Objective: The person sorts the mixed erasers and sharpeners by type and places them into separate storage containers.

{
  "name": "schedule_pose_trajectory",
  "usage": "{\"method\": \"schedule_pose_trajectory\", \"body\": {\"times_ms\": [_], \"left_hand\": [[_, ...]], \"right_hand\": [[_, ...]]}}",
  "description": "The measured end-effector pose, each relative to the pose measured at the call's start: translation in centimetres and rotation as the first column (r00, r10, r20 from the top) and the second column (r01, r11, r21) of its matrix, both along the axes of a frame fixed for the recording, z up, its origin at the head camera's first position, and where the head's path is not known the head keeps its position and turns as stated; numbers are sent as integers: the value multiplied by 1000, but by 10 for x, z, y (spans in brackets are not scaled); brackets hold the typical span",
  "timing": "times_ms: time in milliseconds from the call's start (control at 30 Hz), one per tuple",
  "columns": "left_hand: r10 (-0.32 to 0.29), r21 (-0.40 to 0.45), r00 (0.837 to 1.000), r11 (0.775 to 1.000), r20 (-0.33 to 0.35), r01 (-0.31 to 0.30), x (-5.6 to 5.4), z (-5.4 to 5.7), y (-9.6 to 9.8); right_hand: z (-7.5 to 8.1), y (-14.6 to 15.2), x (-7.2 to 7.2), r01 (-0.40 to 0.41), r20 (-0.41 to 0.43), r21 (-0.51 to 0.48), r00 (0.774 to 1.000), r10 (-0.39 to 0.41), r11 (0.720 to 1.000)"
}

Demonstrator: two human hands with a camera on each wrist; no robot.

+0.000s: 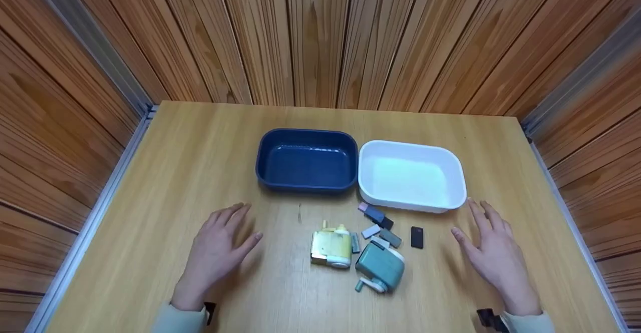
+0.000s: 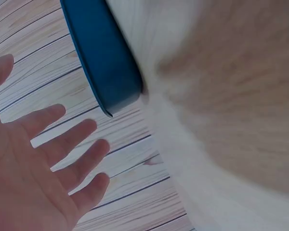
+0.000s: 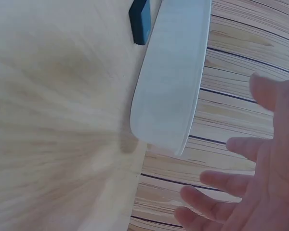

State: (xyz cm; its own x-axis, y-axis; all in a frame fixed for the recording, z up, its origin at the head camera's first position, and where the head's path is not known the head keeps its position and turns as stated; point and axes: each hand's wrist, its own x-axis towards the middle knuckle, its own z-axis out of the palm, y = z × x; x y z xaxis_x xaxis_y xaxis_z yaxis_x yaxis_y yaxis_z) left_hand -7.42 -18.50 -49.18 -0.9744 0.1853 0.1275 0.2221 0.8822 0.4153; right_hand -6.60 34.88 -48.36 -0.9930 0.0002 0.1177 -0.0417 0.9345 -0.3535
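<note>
My left hand [image 1: 213,253] hovers over the left of the table, fingers spread and holding nothing. On the right, my other hand [image 1: 496,258] is likewise spread and bare, nearest to the white tray [image 1: 413,208] and a small black block [image 1: 417,237]. Between them lie a yellow crank pencil sharpener [image 1: 330,247] and a teal crank pencil sharpener [image 1: 381,265]. Several small eraser-like blocks are scattered around these, among them a blue one with a pink end [image 1: 373,213], a white one [image 1: 371,231] and a grey-green one [image 1: 390,238].
A dark blue tray [image 1: 307,189] stands at the back, its right side against the white tray. Both are bare inside. Wood-panelled walls [image 1: 315,37] enclose the wooden table [image 1: 200,147] at the back and sides, with metal rails [image 1: 92,208] along the side edges.
</note>
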Motion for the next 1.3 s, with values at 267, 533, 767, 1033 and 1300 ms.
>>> {"method": "schedule_pose_trajectory", "body": {"times_ms": [267,533,767,1033,1300], "left_hand": [[-38,93,996,995,75,31,-3,1,15],[-63,240,970,971,236,5,-6,-2,37],[-150,299,938,953,312,53,-11,-6,53],[-221,317,920,942,325,114,-12,-9,64],[-257,316,905,937,339,148,-14,-13,71]], "right_hand": [[-1,-3,-8,66,60,-44,996,-64,997],[-7,-4,-17,67,35,-85,997,-65,994],[-9,-4,-29,69,69,-120,996,-61,990],[-11,3,-40,50,149,-136,988,-30,989],[-12,6,-52,53,181,-125,983,-30,991]]}}
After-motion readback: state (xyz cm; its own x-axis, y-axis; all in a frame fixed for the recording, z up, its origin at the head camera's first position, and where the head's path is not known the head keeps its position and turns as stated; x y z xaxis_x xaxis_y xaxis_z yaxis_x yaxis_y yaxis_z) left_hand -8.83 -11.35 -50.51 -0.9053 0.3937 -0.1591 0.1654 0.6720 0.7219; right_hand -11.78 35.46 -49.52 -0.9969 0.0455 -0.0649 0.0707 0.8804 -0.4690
